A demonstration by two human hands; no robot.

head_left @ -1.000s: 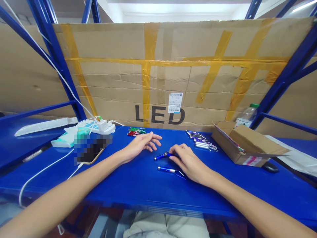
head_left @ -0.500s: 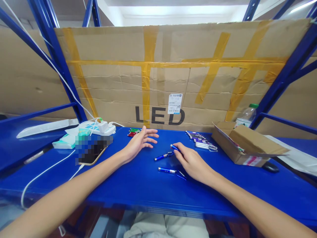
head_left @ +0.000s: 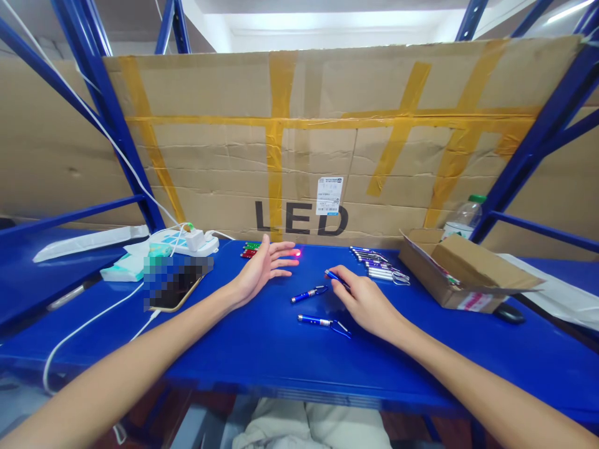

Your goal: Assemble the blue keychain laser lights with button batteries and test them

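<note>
My right hand [head_left: 362, 299] is closed around a blue laser pointer [head_left: 334, 276], its silver tip facing left toward my other hand. A bright red spot [head_left: 297, 253] glows on a fingertip of my left hand [head_left: 262, 271], which is open with the fingers stretched out and holds nothing. Between and below the hands lie two more blue pointers: one [head_left: 305, 295] tilted, the other [head_left: 314, 320] nearer me with a blue clip at its end. Behind my left hand sit some red pointers [head_left: 248, 254] and green pointers [head_left: 253, 246], partly hidden by it.
Several silver and dark pointers with clips [head_left: 380, 272] lie in a row at the right. Beside them stand an open cardboard box [head_left: 425, 268], a bottle [head_left: 463, 218] and a black mouse [head_left: 510, 313]. At left are a phone [head_left: 180, 290], tissues [head_left: 126, 268], a power strip [head_left: 206, 244] and white cables.
A red light spot has appeared on my left fingertips. My right hand, still holding the blue pointer, has shifted very slightly right. The other pointers lie as before.
</note>
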